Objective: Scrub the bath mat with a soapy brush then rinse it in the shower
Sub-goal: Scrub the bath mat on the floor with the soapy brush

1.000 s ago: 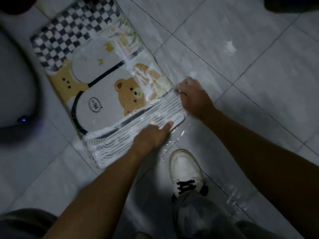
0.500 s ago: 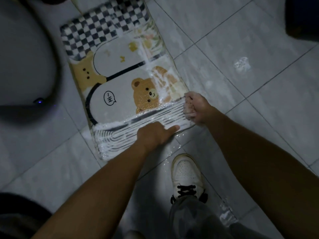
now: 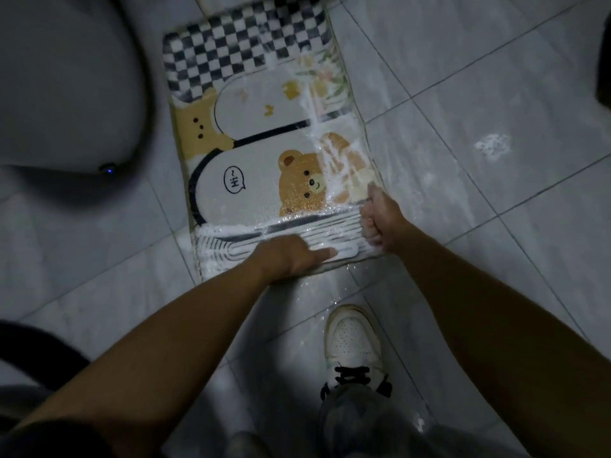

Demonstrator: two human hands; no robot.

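The bath mat (image 3: 251, 180) lies flat on the wet tiled floor, printed with brown bears, a black-and-white checker band at its far end and grey stripes at its near end. White soap foam streaks its right side and near end. My left hand (image 3: 287, 256) grips the near edge, thumb pressed on top of the stripes. My right hand (image 3: 380, 219), foamy, is closed in a fist around the mat's right edge close to the near corner. No brush shows in either hand.
A white toilet base (image 3: 66, 77) with a small blue light stands just left of the mat. My white shoe (image 3: 353, 338) is planted on the wet tiles below the mat. A blob of foam (image 3: 492, 145) lies on the floor to the right. A dark object (image 3: 605, 77) sits at the right border.
My right hand has gone from lying over the mat's corner to a fist clamped on its right edge. The left hand keeps its grip. The mat now sits straighter in view.
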